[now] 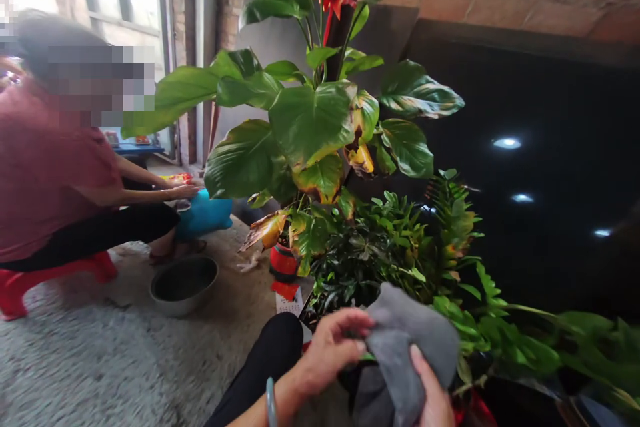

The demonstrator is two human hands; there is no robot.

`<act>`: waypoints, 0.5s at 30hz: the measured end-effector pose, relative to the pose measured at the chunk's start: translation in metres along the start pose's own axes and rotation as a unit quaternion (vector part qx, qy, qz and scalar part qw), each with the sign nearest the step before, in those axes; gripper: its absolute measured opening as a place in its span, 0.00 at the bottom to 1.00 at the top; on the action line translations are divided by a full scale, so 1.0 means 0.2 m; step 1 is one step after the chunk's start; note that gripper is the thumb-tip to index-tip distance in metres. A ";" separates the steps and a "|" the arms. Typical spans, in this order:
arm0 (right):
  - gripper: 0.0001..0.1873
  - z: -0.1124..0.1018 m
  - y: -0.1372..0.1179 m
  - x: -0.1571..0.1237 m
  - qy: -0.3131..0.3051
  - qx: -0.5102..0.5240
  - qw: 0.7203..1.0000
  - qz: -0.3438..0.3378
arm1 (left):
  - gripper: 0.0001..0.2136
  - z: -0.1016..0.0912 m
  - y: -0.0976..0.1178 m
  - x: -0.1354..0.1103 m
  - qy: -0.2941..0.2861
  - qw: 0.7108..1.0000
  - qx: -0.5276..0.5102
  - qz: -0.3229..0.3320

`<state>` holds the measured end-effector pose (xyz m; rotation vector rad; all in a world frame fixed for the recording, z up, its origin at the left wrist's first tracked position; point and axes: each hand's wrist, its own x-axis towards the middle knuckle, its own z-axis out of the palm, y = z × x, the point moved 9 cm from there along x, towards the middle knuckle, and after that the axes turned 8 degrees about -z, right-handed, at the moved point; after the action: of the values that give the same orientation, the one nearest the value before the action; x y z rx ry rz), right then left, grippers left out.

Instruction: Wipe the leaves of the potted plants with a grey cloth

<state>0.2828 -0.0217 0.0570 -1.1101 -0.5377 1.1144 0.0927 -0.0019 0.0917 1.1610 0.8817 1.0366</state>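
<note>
Print on the white label (289,303) below the red-and-black pot (283,262) is too small and blurred to read. The left hand (333,345), thumb and fingers curled, meets the left edge of the grey cloth (423,330), though whether it pinches it I cannot tell; the right hand (433,392) clasps it, thumb pointing up. Plain and loosely folded, the cloth is held up beside the low leafy plants (370,247).

Your left hand (336,341) reaches inward, fingers curled above the thumb; your right hand (434,392) grips, thumb pointing upward.
</note>
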 end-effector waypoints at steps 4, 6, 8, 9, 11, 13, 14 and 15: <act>0.24 0.15 -0.31 -0.01 0.110 0.063 0.989 -0.079 | 0.19 -0.37 0.00 0.12 0.239 0.969 -0.034 0.048; 0.20 0.25 -0.27 -0.02 0.137 0.092 0.985 -0.046 | 0.19 -0.50 -0.04 0.17 0.313 0.948 -0.019 0.049; 0.19 0.34 -0.08 -0.05 0.097 0.078 0.990 0.059 | 0.20 -0.58 -0.12 0.23 0.343 0.939 -0.012 0.022; 0.20 0.35 0.03 -0.08 0.063 0.054 0.990 0.111 | 0.21 -0.60 -0.16 0.26 0.339 0.940 -0.020 0.008; 0.22 0.34 0.19 -0.12 -0.014 -0.012 0.991 0.136 | 0.21 -0.61 -0.27 0.33 0.297 0.952 -0.068 -0.018; 0.22 0.29 0.21 -0.14 -0.049 -0.052 0.993 0.095 | 0.22 -0.58 -0.38 0.39 0.217 0.964 -0.144 -0.050; 0.23 0.28 0.19 -0.14 -0.049 -0.058 0.994 0.077 | 0.23 -0.56 -0.42 0.41 0.176 0.965 -0.183 -0.066; 0.23 0.29 0.15 -0.14 -0.051 -0.057 0.995 0.067 | 0.25 -0.53 -0.44 0.41 0.142 0.963 -0.218 -0.075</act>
<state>0.2121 -0.0226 0.0576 -1.2072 -0.6201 1.2747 0.0334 0.1005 -0.0176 0.5756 0.8895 1.2144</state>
